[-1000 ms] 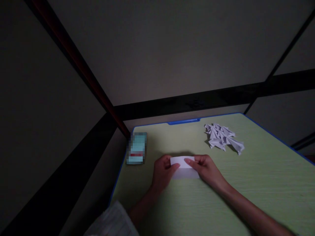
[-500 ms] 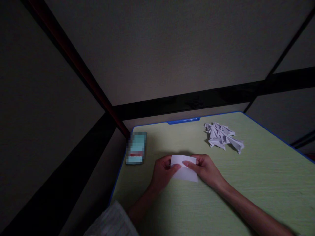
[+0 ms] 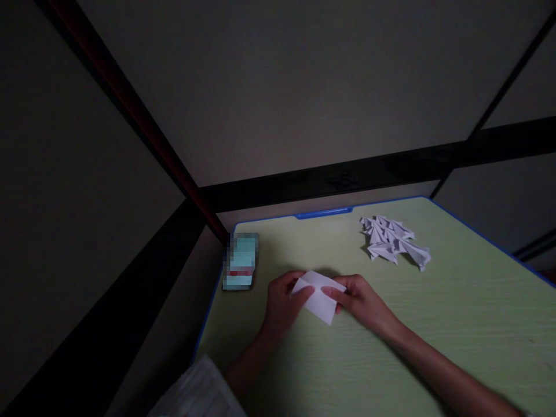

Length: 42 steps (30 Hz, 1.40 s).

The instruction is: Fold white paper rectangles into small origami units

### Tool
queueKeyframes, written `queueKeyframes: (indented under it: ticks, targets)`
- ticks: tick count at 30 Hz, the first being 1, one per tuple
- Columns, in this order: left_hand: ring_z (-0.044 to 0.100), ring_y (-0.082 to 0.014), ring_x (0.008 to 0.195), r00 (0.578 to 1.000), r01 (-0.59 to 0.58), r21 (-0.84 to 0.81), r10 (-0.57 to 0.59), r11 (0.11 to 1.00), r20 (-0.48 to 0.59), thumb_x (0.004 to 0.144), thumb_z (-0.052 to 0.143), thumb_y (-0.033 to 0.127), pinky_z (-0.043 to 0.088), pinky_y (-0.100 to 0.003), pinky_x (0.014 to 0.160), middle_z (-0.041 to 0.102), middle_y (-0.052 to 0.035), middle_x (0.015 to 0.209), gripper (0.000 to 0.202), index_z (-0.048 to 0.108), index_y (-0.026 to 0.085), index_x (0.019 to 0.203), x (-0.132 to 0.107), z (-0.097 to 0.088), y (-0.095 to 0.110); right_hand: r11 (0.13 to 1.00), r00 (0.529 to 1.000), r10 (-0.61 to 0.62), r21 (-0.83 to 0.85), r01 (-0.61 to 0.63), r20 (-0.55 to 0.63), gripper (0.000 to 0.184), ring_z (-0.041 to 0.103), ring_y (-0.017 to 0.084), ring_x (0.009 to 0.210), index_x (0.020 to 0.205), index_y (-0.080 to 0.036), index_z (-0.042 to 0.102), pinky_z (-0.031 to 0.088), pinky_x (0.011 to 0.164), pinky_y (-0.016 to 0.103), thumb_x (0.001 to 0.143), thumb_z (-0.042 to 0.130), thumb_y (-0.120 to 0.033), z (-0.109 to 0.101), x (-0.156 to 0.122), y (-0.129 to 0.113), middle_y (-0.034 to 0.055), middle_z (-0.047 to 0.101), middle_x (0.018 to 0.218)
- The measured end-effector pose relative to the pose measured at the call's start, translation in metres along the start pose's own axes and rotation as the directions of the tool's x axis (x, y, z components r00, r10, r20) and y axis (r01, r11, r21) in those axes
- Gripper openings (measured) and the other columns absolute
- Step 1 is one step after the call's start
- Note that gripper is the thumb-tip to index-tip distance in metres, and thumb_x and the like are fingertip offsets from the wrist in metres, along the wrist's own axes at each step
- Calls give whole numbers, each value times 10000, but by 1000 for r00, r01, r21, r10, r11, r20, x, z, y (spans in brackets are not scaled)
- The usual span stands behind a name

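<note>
A small folded white paper (image 3: 320, 296) is held just above the pale green table (image 3: 434, 324), turned so one corner points down toward me. My left hand (image 3: 284, 304) pinches its left end and my right hand (image 3: 360, 301) pinches its right end. Both hands are closed on the paper near the middle of the table.
A heap of folded white paper shapes (image 3: 393, 240) lies at the back right of the table. A blurred teal card-like object (image 3: 241, 262) sits at the back left corner. The table has a blue rim (image 3: 324, 214). Dark walls and frame bars stand behind it.
The paper was flat and level between my hands; it has now been turned and tilted, its right corner dropping toward me. Both hands stayed in place, gripping it.
</note>
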<state>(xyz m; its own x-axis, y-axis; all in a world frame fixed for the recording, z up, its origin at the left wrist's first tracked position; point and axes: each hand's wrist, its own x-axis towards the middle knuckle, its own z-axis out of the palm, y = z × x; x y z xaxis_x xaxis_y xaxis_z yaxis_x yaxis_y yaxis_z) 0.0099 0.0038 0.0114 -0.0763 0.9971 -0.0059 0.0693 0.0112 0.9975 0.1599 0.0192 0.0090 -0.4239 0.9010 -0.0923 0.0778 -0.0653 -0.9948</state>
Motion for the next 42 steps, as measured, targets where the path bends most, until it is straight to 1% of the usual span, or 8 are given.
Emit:
queueKeyframes:
  ticks: [3,6,8,11,17,22,28,42]
  targets:
    - [515,-110,532,994,109,-184,-110,977,5,517,669,229,377,-193,476,608,-10,627,274,600,117,756,2,2,-5,997,999,1,78,3,-49,393,424,86,408,521,-130,546,343,421,211,638,539,-506,2,0,-3,-16,499,440]
    - [439,-70,442,985,172,-246,-173,954,17,514,673,246,312,-177,429,536,20,493,210,592,103,644,3,2,-8,996,995,-36,84,43,-90,387,447,94,442,546,-123,569,366,450,214,677,511,-482,1,0,-3,-7,522,474]
    - [419,-69,426,978,207,-219,-199,953,59,513,670,246,301,-187,430,502,23,440,181,586,92,559,2,1,-9,996,994,-83,24,85,-72,322,485,110,504,663,-116,613,390,492,220,682,536,-428,0,-1,-4,4,568,556]
    - [465,-100,477,971,227,-190,-206,955,121,514,670,251,329,-206,470,533,4,470,188,602,84,567,1,0,-10,976,985,-172,-137,172,10,305,516,134,595,889,-125,621,409,542,228,733,507,-361,-3,-4,-5,19,606,678]
    - [443,-81,444,982,185,-241,-173,953,70,577,624,304,347,-203,468,521,2,459,220,580,95,525,4,0,-12,839,935,-319,-411,356,158,358,508,124,566,1132,-169,507,412,542,220,837,340,-284,-4,-11,0,12,621,737]
    - [499,-101,448,969,245,-249,-237,937,63,550,644,334,401,-220,476,568,-14,480,246,580,97,532,6,-4,-6,730,873,-403,-478,488,275,353,552,128,636,1152,-194,490,421,599,205,853,313,-253,-8,-10,3,31,627,778]
    - [562,-129,479,960,280,-346,-263,896,96,518,669,399,451,-249,510,611,-24,525,313,576,107,579,5,-7,-5,580,825,-397,-588,565,402,364,567,144,668,1170,-197,468,432,604,223,862,276,-219,-14,-8,1,85,616,826]
    - [602,-168,536,931,360,-320,-314,877,186,570,588,341,462,-262,534,644,-60,575,266,616,95,669,5,-10,8,528,780,-511,-584,616,362,316,568,127,611,990,-170,598,417,546,203,814,341,-115,-13,-8,6,81,623,752]
